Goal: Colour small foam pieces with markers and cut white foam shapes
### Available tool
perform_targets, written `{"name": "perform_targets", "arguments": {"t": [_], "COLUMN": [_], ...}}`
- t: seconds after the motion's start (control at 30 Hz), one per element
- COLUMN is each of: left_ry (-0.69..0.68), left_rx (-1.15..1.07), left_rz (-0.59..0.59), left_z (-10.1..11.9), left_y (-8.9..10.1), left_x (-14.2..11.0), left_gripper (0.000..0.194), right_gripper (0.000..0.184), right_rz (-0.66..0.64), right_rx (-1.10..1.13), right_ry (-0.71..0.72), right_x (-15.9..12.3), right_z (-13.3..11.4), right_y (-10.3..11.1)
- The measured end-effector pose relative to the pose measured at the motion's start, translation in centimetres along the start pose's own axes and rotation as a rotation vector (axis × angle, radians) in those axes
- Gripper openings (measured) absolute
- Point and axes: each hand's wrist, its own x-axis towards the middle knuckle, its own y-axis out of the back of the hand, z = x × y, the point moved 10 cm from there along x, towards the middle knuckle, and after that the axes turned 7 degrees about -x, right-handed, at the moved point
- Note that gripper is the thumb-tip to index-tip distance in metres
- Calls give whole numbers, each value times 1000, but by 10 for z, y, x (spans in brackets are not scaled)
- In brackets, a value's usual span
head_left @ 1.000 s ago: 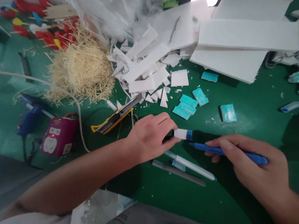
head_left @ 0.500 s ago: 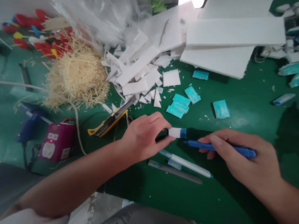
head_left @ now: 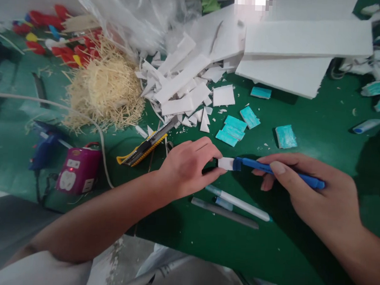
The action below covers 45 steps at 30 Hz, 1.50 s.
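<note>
Between thumb and fingers, my left hand (head_left: 190, 167) pinches a small white foam piece (head_left: 226, 163) whose right end is coloured dark blue. My right hand (head_left: 304, 181) holds a blue marker (head_left: 281, 172) like a pen, its tip touching the blue end of the piece. Below the hands lie a white marker (head_left: 242, 204) with a teal tip and a grey marker (head_left: 224, 213), with a small blue cap (head_left: 224, 203) between them. Beyond the hands, several turquoise-coloured foam pieces (head_left: 231, 131) rest on the green table (head_left: 204, 248).
A yellow utility knife (head_left: 147, 142) lies left of my left hand, near white foam scraps (head_left: 182, 87). Farther left are a wood-shaving heap (head_left: 107, 88), a purple power box (head_left: 79, 170), a blue glue gun (head_left: 46, 144) and a white cable (head_left: 98, 128). White foam boards (head_left: 284, 73) stand at the back.
The blue marker's tip has moved up and left onto the blue end of the foam piece. Most of the scene has shifted slightly rightward in view.
</note>
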Motion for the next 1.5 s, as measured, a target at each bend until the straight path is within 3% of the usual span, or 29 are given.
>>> {"name": "perform_targets", "arguments": {"t": [0.13, 0.37, 0.7, 0.83, 0.97, 1.07, 1.2, 1.4, 1.5], "left_ry": [9, 35, 49, 40, 76, 83, 58, 62, 51], "left_rx": [-9, -6, -1, -4, -12, -13, -22, -18, -22], "left_rz": [-11, -9, -38, -17, -28, -20, -14, -17, -15], "left_z": [-1, -4, -8, -6, -8, -8, -6, -7, -7], "left_y": [-2, -3, -7, -5, -7, -6, -4, -5, -5], "left_x": [0, 0, -1, 0, 0, 0, 0, 0, 1], "left_gripper": [10, 12, 15, 15, 14, 14, 13, 13, 14], "right_gripper": [30, 18, 26, 21, 30, 29, 30, 34, 36], "right_rz": [7, 19, 16, 84, 41, 96, 21, 83, 29], "right_rx": [13, 52, 56, 75, 25, 40, 18, 37, 23], "right_ry": [21, 20, 39, 62, 79, 80, -6, 38, 11], "right_x": [1, -2, 2, -1, -1, 0, 2, 2, 3], "right_z": [-3, -3, -10, -5, -4, -9, -7, -7, -5], "right_y": [2, 1, -2, 3, -2, 4, -2, 3, -1]}}
